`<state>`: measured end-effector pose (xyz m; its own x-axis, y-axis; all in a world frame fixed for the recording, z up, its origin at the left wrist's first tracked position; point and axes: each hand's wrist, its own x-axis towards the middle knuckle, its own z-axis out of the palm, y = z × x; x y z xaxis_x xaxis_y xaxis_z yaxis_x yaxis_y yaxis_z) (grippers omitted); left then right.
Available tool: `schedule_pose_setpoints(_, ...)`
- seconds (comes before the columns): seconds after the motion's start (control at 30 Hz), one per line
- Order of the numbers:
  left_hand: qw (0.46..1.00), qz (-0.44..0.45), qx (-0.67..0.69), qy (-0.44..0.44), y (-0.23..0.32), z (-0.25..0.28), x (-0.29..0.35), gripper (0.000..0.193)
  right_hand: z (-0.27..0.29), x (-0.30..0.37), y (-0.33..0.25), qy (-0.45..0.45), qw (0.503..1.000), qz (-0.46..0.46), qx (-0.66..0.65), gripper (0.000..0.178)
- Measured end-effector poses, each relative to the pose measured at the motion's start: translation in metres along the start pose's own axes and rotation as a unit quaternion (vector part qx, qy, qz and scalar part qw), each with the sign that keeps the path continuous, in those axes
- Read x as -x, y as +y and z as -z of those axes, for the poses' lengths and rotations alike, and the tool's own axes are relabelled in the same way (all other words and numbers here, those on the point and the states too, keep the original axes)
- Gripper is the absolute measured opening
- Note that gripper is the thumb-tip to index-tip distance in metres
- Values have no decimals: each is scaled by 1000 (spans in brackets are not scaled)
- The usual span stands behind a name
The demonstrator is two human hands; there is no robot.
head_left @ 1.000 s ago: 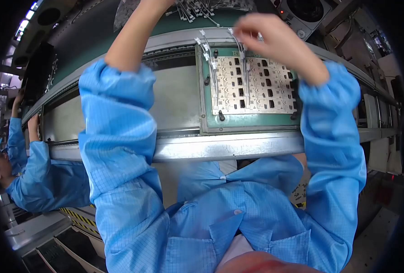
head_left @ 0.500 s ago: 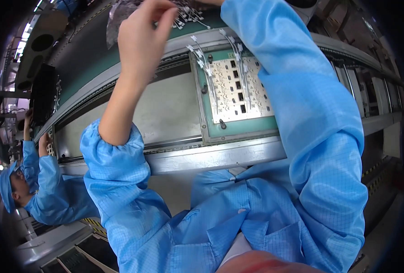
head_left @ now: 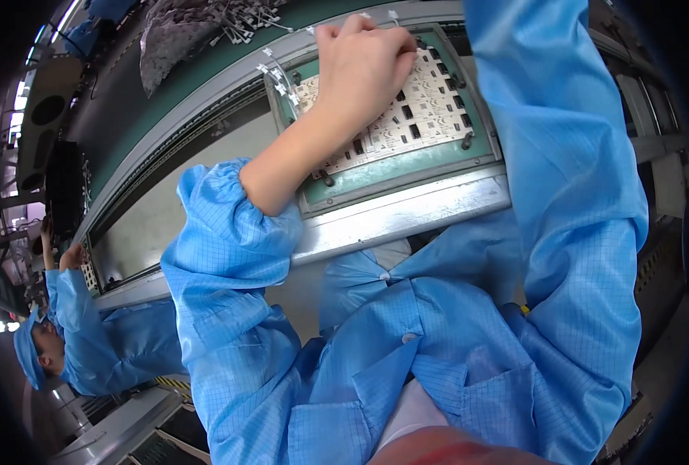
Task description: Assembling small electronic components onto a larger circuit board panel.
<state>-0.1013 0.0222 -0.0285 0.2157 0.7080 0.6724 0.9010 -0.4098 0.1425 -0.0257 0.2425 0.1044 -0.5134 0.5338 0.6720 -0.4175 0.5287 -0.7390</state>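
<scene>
A white circuit board panel (head_left: pixel 430 105) with rows of black components lies in a green carrier (head_left: pixel 403 164) with a metal frame. Over the panel's far part reaches my left hand (head_left: pixel 364 74), bare, with its fingers curled down near the far edge. Its fingertips are partly hidden, and I cannot make out what they hold. White cables (head_left: pixel 281 80) with small connectors lie along the carrier's left side. Another white connector (head_left: pixel 393 15) shows just beyond my left fingers. My right arm, in a blue sleeve (head_left: pixel 546 101), stretches past the top edge, so its hand is out of view.
Beyond the metal rail lies a heap of white cables (head_left: pixel 244 17) beside a crumpled plastic bag (head_left: pixel 175 43) on a green surface. The near rail (head_left: pixel 406 211) runs along my front. Farther left, a co-worker in blue (head_left: pixel 120 341) stands at the same line.
My left hand has come right and down from beside the bag onto the panel. My right arm has swung right, uncovering the panel's right part. The whole view has turned somewhat.
</scene>
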Motion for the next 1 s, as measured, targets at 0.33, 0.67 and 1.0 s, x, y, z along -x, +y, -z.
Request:
schedule_pose_setpoints(0.33, 992, 59, -79, -75, 9, 19, 4, 7, 41, 120, 49, 62, 990, -123, -28, 12)
schedule_pose_setpoints(0.67, 982, 98, -95, -129, 10, 27, -2, 13, 33, 126, 31, 52, 994, -91, -11, 12)
schedule_pose_setpoints(1.0, 970, 212, -32, -115, 7, 21, 11, 16, 34, 131, 15, 70, 991, -110, -8, 12)
